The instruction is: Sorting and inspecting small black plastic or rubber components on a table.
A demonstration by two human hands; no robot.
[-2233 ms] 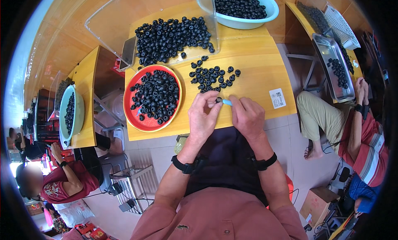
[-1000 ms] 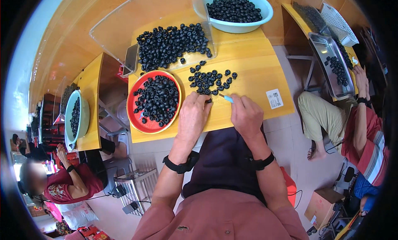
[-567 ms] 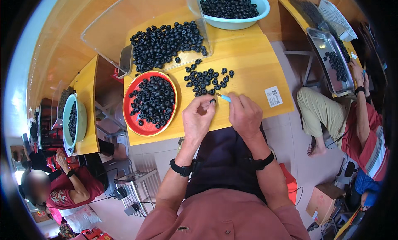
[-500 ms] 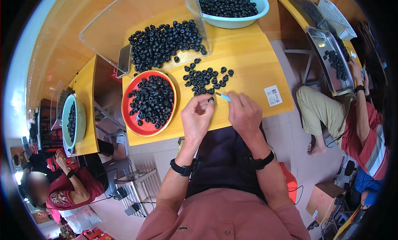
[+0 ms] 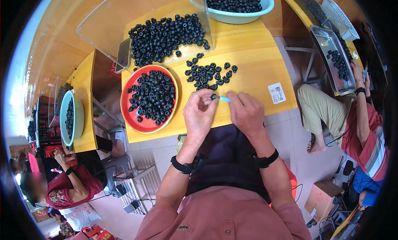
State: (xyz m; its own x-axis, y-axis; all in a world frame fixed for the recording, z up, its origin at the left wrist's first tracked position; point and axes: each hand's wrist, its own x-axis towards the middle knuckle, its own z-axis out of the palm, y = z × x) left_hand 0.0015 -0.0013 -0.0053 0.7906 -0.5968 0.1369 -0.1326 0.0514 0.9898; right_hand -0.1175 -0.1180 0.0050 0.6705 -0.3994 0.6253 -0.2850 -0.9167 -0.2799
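My left hand (image 5: 200, 115) pinches a small round black rubber-like part (image 5: 213, 96) between thumb and fingers, at the near side of the yellow table (image 5: 253, 74). In my right hand (image 5: 248, 113) is a slim tool with a light-blue handle (image 5: 224, 99). Its short metal tip meets the black part or lies just beside it; I cannot tell which. Beyond my fingers several loose black parts (image 5: 206, 76) lie scattered on the wood. Left of my left hand stands a red round tray (image 5: 145, 124) with many such parts in it.
A clear bin (image 5: 97, 32) lies at the back, black parts heaped at its mouth. Behind it to the right is a light-blue basin (image 5: 240, 18) of parts. A white label (image 5: 276, 93) is on the table's right. Co-workers sit left and right, one by a metal tray (image 5: 323, 37).
The blue-handled tool's tip has come left to the black part, which was apart from it before. The view has shifted slightly.
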